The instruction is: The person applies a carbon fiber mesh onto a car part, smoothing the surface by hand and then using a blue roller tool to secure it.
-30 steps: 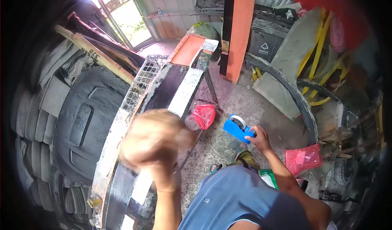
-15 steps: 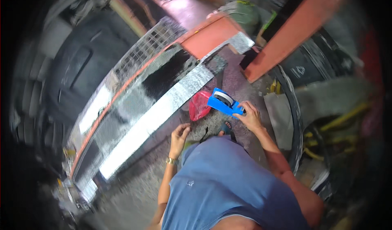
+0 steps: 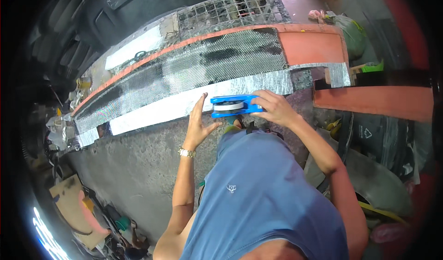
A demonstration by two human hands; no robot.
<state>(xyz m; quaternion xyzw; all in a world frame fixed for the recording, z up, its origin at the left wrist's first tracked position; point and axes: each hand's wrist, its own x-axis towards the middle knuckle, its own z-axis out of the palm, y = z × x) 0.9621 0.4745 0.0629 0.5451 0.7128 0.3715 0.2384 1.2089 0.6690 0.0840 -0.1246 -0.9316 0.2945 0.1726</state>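
Observation:
My right hand is closed on one end of a blue tape dispenser with a white roll set in it. The dispenser lies roughly level in front of my body. Just left of its far end is my left hand, fingers apart and holding nothing. Beyond both hands stretches a long curved panel covered in black-and-silver woven cloth. Shiny silver tape runs along its near edge, and its right end is bare orange.
A dirty metal grid sits behind the panel. At right an orange beam juts in above black panels. A green bag lies at the back right, a cardboard piece at lower left. Concrete floor shows between.
My view has turned, so the panel lies more level across it. The dispenser has swung level and shifted left. My left hand has opened and come up beside it.

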